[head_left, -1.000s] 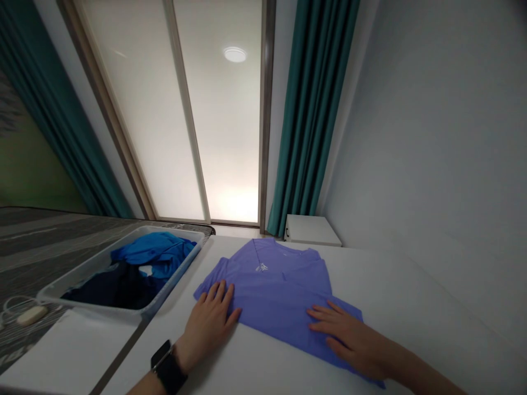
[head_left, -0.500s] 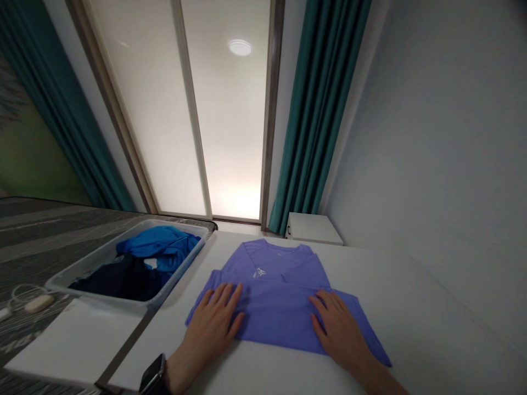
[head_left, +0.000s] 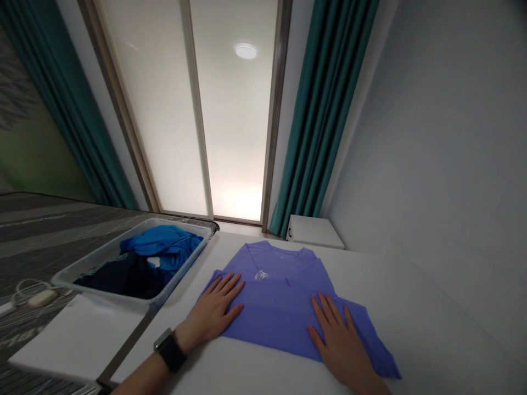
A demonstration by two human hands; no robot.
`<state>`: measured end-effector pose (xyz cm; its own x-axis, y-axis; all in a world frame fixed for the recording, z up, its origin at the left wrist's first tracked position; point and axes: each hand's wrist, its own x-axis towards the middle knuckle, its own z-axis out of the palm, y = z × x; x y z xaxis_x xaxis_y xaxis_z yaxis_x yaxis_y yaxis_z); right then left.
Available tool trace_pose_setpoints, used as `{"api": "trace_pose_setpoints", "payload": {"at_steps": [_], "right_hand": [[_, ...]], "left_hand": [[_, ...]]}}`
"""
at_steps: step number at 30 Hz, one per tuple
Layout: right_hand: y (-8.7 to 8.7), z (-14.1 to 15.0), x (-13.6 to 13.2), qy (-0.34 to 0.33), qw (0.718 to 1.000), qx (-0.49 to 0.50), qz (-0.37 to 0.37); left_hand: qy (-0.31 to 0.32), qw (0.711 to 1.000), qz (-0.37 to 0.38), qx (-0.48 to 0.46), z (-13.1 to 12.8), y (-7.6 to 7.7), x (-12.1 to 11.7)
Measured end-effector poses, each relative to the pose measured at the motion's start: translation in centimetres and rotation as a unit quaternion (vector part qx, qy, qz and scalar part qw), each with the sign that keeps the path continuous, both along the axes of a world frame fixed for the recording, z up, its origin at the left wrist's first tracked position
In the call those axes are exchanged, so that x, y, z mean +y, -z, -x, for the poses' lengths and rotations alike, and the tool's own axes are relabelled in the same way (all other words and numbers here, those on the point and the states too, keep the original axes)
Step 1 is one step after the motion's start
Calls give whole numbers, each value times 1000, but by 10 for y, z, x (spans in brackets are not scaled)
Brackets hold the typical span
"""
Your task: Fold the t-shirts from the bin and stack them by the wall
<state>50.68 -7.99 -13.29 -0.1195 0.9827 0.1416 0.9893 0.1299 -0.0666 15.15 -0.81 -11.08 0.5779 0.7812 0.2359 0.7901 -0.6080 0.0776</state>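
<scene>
**Both hands press flat on the folded purple T-shirt [head_left: 274,312];**
left hand [head_left: 212,312] and right hand [head_left: 337,340] moved little, fingers [head_left: 327,310] open, grasping nothing; shirt stays on the white worktop [head_left: 424,323].

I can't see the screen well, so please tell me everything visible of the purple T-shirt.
The purple T-shirt is a short-sleeved top of thin, smooth-looking fabric, with a small white logo on the chest. It lies flat on a white table, collar pointing away from the person. Its lower part seems folded over, though the fold is hard to make out. The left hand and right hand rest on it, palms down, fingers spread.
</scene>
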Motion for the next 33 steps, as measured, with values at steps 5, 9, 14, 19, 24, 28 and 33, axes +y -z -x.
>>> {"api": "trace_pose_setpoints", "payload": {"at_steps": [5,9,14,19,24,28,33], "right_hand": [[5,-8,-12,16,1000,-7,1],[8,-29,-19,61,998,-17,-8],[11,-49,-21,86,996,-27,-2],[13,-57,-22,58,998,-7,-20],[8,-77,-44,-57,996,23,-63],[12,-93,-65,-121,985,71,-97],[20,-114,-66,-134,979,97,-122]], "left_hand": [[-32,999,-26,16,3,8,-2],[-38,998,-36,26,4,13,-7],[-62,997,-43,33,6,17,-11],[-18,998,-55,23,16,12,-12],[69,996,-62,8,37,-16,-31],[118,993,-9,14,35,-41,-51],[120,993,-2,23,26,-45,-56]]}}
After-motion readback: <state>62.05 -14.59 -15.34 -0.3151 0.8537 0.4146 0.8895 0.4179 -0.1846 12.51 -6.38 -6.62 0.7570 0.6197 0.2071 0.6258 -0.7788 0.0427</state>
